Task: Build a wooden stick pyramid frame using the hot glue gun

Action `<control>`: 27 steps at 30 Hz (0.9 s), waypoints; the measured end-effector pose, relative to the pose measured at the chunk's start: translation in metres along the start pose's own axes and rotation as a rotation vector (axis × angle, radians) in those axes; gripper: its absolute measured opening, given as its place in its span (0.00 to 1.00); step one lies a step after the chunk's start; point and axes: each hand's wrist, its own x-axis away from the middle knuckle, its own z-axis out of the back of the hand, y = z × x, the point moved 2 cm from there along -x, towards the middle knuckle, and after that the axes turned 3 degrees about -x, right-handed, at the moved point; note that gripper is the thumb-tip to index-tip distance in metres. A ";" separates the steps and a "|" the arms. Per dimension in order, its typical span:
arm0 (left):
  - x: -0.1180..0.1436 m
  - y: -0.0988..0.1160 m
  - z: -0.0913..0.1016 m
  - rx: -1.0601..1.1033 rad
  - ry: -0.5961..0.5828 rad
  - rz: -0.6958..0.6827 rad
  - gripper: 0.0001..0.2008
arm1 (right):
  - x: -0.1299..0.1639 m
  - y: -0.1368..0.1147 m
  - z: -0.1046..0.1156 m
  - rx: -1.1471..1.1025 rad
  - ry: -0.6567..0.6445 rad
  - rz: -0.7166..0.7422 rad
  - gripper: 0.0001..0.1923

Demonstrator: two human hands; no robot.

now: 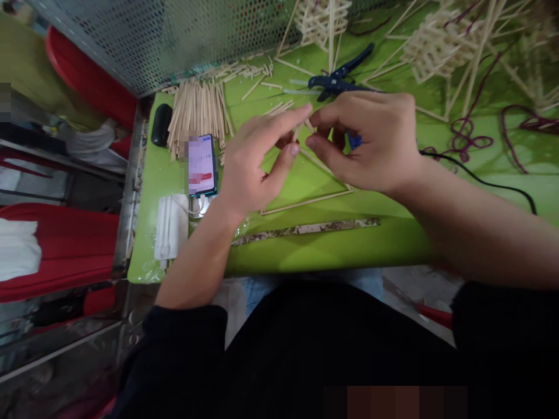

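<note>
Left hand: the left hand has its forefinger stretched out and thumb bent, the tips only a little apart, seemingly pinching the left stick.
Right hand: the right hand is curled, thumb and forefinger drawn nearly together on the right stick.
Held sticks: right between the two sets of fingertips, over the surface; only short lengths show. The left one slants down toward the left thumb, the right one down toward the right thumb, so their upper ends lean together; whether they touch, I cannot tell.
Frame: the stick frame lies below the hands, on the body side. Its near side has its long axis mostly crosswise, the right end a little farther from the body; from that right corner another side slants away and leftward, pointing into the gap between the hands. Fingers hide whether it joins the held sticks.
Nearer hand: the right for the right corner, the left wrist for the left corner.
Strip: the patterned strip lies crosswise, between frame and body.
Beyond: the cutter lies past the right hand; the stick pile and phone lie left of the left hand.
</note>
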 end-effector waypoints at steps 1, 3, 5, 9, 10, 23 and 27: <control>0.000 0.000 0.000 0.004 0.001 -0.004 0.22 | 0.000 0.000 0.000 0.000 0.003 0.005 0.10; -0.001 0.001 0.000 0.022 0.009 -0.016 0.22 | 0.000 0.000 0.001 -0.008 0.006 0.012 0.10; -0.002 0.002 0.001 0.042 0.027 -0.034 0.21 | 0.000 0.000 0.001 -0.021 -0.001 0.015 0.09; -0.002 0.003 0.001 0.016 0.019 -0.026 0.21 | 0.000 -0.001 0.001 -0.030 -0.004 0.011 0.08; -0.002 0.002 0.000 -0.002 0.007 -0.017 0.21 | 0.000 -0.001 0.001 -0.025 0.000 0.007 0.08; 0.000 -0.003 -0.002 -0.018 0.010 -0.027 0.23 | 0.001 0.002 -0.001 0.028 0.008 0.022 0.10; 0.001 -0.003 -0.002 -0.019 -0.010 -0.005 0.24 | 0.001 0.002 -0.001 0.020 0.011 0.028 0.09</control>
